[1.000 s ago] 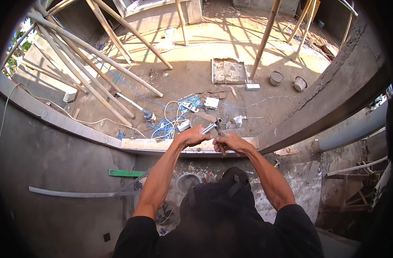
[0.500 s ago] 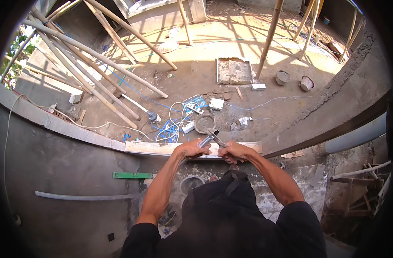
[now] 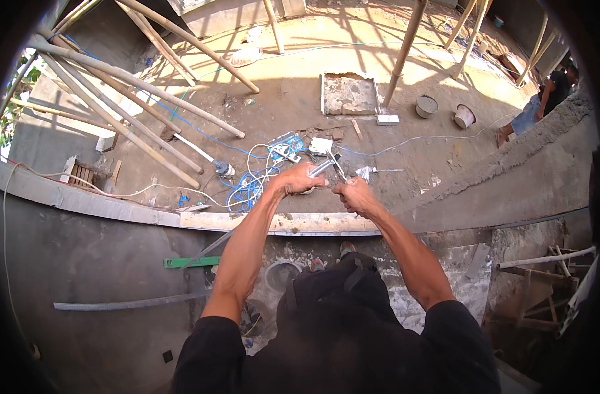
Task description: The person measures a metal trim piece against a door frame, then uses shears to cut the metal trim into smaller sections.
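Observation:
My left hand [image 3: 299,179] is closed round the end of a grey metal strip [image 3: 322,169]. More of what looks like this strip [image 3: 211,247] shows beyond my left forearm, sloping down to the left. My right hand [image 3: 356,197] is closed on snips [image 3: 336,164], whose slim metal jaws point up at the strip's end. The jaws meet or cross that end; whether they grip it cannot be made out. Both hands are held out over the far side of a pale wall ledge [image 3: 300,223].
Beyond the ledge lie tangled blue and white cables [image 3: 251,190], a white box [image 3: 321,146] and two buckets [image 3: 426,106]. Bamboo poles [image 3: 142,85] lean at left. Far right, a person [image 3: 555,92] is partly visible. A green level [image 3: 191,262] and a perforated strip [image 3: 129,305] are at left.
Both hands have moved farther out past the ledge, with the strip and snips. The person at far right has come into view. The view has shifted slightly.

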`<state>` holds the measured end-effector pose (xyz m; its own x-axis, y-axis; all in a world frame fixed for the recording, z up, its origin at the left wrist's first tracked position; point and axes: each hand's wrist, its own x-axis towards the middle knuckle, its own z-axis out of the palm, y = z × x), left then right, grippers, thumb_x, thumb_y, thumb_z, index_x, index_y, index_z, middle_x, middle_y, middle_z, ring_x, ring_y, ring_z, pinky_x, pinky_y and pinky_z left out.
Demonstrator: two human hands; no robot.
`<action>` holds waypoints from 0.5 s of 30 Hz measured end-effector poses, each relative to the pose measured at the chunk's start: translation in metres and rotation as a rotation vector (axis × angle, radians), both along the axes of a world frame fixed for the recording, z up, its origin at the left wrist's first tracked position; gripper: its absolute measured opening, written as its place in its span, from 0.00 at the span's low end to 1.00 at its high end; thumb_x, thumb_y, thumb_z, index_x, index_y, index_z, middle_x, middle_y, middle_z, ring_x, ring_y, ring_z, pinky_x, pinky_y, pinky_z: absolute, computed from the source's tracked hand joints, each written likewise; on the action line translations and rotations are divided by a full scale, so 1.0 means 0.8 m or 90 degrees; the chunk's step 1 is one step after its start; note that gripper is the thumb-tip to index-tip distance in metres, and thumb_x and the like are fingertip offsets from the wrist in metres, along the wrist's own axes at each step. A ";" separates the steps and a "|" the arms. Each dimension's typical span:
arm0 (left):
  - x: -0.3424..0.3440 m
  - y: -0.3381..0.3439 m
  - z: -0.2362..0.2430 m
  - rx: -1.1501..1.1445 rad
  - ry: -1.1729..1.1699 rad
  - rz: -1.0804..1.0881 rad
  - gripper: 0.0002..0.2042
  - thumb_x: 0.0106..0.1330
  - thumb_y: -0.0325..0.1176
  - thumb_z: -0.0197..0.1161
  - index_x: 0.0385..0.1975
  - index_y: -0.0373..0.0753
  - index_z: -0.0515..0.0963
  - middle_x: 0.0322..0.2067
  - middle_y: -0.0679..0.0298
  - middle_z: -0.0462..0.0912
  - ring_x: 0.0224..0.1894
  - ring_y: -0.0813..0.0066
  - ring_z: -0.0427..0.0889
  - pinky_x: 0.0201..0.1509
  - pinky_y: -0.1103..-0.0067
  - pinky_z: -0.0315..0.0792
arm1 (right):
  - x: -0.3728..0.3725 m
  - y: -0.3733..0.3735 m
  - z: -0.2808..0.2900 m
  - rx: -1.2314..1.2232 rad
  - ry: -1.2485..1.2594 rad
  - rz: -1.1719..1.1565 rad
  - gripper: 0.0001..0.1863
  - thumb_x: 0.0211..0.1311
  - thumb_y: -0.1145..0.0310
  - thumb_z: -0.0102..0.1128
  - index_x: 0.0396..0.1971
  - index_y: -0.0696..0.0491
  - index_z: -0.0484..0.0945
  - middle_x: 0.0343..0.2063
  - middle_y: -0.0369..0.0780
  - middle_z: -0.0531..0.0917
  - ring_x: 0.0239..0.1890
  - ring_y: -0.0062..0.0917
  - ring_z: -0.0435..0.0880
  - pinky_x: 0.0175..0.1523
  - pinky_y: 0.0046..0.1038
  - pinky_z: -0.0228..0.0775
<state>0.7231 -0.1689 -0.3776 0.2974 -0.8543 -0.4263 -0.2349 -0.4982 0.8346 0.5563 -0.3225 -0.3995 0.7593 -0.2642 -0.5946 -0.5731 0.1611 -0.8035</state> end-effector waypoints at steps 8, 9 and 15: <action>0.024 -0.075 0.019 0.146 -0.366 0.051 0.20 0.58 0.42 0.62 0.40 0.31 0.84 0.39 0.40 0.85 0.44 0.43 0.86 0.50 0.63 0.79 | 0.045 -0.043 0.025 -0.613 -0.049 -0.033 0.14 0.55 0.62 0.62 0.32 0.59 0.83 0.31 0.57 0.85 0.39 0.55 0.85 0.46 0.50 0.77; 0.021 -0.082 0.021 0.148 -0.338 0.069 0.22 0.58 0.42 0.62 0.43 0.29 0.83 0.41 0.38 0.85 0.46 0.44 0.85 0.52 0.63 0.79 | 0.046 -0.049 0.026 -0.643 -0.027 -0.036 0.15 0.55 0.62 0.63 0.33 0.59 0.84 0.32 0.56 0.85 0.38 0.54 0.86 0.46 0.49 0.78; 0.024 -0.088 0.039 0.152 -0.286 0.104 0.19 0.58 0.40 0.62 0.38 0.26 0.81 0.31 0.44 0.85 0.34 0.52 0.86 0.39 0.65 0.78 | 0.063 -0.069 0.019 -0.710 -0.096 -0.034 0.16 0.55 0.60 0.61 0.31 0.59 0.83 0.29 0.57 0.85 0.36 0.55 0.85 0.42 0.49 0.77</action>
